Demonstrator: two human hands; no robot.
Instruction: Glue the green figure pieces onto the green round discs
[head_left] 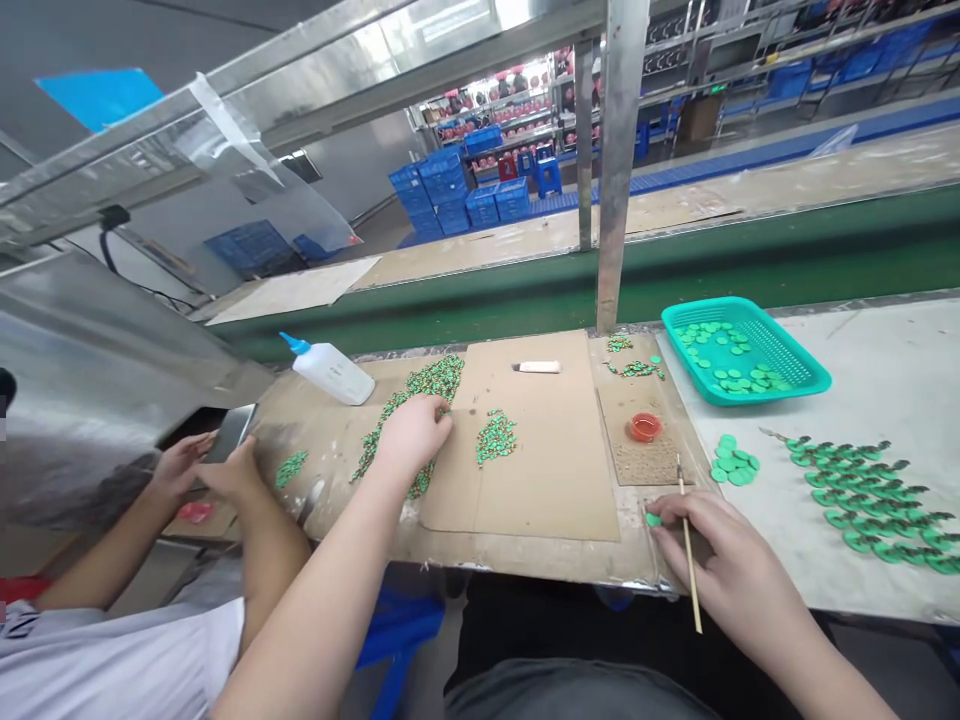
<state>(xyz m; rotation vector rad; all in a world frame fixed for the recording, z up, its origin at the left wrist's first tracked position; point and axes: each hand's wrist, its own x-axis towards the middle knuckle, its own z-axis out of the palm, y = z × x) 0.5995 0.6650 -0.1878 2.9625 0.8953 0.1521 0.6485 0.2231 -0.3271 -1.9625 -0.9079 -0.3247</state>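
Green-and-gold pieces (420,395) lie strewn in a band on the cardboard mat (525,480), within easy reach. Left hand (412,432) rests on them, fingers curled loosely down, picking among the heap. Farther right, the right hand (720,555) pinches a thin brush (688,545) between thumb and fingers, a green disc (654,519) at its fingertips.

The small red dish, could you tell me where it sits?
The small red dish sits right of centre on the cardboard, between the teal basket and the right hand.
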